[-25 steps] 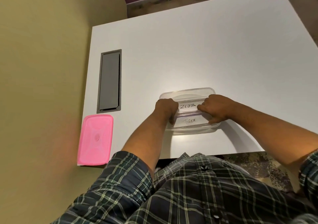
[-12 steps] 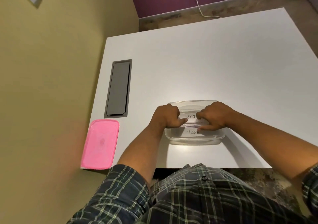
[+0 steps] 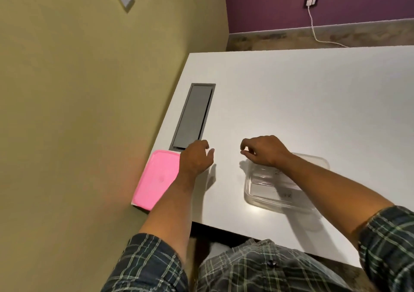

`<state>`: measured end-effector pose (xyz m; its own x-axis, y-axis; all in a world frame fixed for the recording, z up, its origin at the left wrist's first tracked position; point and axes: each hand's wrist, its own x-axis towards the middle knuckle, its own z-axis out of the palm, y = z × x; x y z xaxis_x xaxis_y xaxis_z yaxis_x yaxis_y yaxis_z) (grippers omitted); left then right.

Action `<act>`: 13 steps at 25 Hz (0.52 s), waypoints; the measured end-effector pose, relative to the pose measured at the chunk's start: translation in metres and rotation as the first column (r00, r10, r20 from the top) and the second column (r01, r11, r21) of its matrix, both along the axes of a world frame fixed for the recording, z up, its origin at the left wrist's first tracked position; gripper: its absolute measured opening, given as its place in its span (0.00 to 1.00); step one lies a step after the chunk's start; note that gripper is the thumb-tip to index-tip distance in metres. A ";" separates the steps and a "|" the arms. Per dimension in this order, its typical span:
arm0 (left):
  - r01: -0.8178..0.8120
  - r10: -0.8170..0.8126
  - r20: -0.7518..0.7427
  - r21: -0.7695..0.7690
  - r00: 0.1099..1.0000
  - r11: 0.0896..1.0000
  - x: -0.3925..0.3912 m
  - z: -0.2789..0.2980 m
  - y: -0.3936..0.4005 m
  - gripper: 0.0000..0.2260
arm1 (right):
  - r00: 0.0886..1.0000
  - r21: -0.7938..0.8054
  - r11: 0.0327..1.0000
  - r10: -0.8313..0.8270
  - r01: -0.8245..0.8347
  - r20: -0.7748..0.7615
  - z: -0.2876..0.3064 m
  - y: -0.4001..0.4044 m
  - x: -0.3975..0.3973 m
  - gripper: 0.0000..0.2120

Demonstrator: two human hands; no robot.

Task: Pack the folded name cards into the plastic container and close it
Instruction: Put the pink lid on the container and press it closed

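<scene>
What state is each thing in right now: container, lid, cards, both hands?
Container: open, no lid on.
Lid: flat on the table corner, off the container.
Cards: inside the container.
Left hand: empty, at the lid's edge.
Right hand: empty, fingers curled, over the container's far end.

Both hands have left the clear rectangular plastic container (image 3: 277, 191), where they previously pressed on the white folded name cards (image 3: 272, 180). The left hand (image 3: 196, 157) now lies at centre-left of the frame, overlapping the right edge of the flat pink plastic lid (image 3: 156, 179). The right hand (image 3: 263, 150) hovers loosely curled, empty, above the container's upper-left corner.
</scene>
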<state>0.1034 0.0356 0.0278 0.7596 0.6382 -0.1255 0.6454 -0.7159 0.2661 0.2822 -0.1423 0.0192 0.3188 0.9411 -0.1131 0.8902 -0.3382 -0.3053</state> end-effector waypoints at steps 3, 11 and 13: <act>-0.111 0.117 -0.101 0.070 0.988 0.991 -0.037 -0.005 0.024 0.19 | 0.997 0.003 0.998 0.069 -0.069 0.018 -0.004 0.044 -0.019 0.13; -0.582 0.530 -0.382 -0.027 0.757 0.813 -0.135 -0.039 0.064 0.44 | 0.983 -0.248 0.953 0.151 -0.172 -0.101 -0.032 0.154 -0.085 0.34; -0.658 0.581 -0.407 -0.070 0.705 0.749 -0.149 -0.047 0.069 0.48 | 0.973 -0.274 0.950 0.097 -0.153 -0.209 -0.038 0.172 -0.099 0.37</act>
<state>-0.0454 0.1044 -0.0190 0.0821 0.8800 -0.4678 0.9966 -0.0769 0.0302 0.1828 0.0297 -0.0190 0.1465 0.8907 -0.4303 0.8657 -0.3259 -0.3799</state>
